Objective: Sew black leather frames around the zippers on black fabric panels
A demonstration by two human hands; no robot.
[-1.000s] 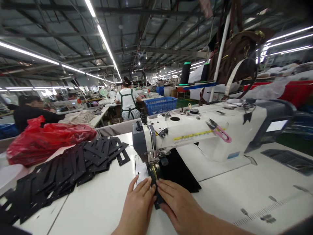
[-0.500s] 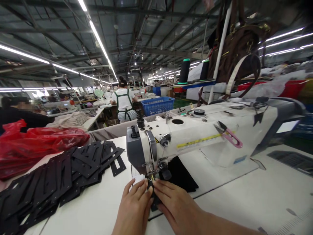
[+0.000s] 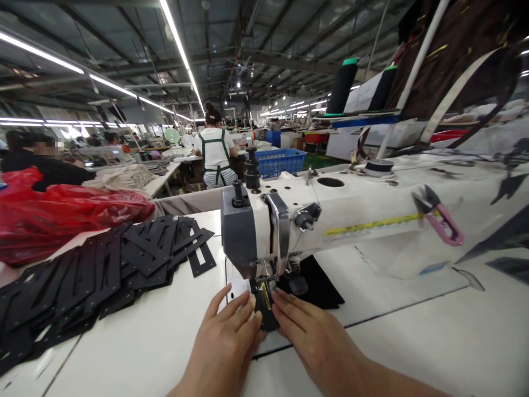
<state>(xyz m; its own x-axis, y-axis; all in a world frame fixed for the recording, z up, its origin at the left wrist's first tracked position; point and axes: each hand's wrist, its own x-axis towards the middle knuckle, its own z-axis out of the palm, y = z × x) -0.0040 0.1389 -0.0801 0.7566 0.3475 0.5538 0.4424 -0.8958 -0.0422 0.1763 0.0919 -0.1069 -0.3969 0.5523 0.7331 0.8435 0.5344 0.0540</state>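
Note:
A small black piece [image 3: 264,320] with a gold-toothed zipper [image 3: 265,295] lies under the head of a white sewing machine [image 3: 285,242]. My left hand [image 3: 231,331] holds its left side, with fingertips on the edge and the index finger raised apart. My right hand [image 3: 314,336] grips the right side, its fingers pressed together beside the zipper teeth. Both thumbs are partly hidden. Behind the machine head, dark flat fabric [image 3: 320,284] rests on the machine bed. The machine's lower parts hide the far end of the piece.
Left on the table is a spread pile of black slotted frames [image 3: 140,253], with a red plastic bag [image 3: 78,215] behind. Pink-handled thread snips [image 3: 444,220] hang on the machine arm. Thread cones [image 3: 343,85] stand above. Co-workers sit beyond, near a blue basket [image 3: 276,162].
My hands have moved slightly apart, and more of the zipper and black piece shows between them. The view has moved closer to the machine, which appears larger.

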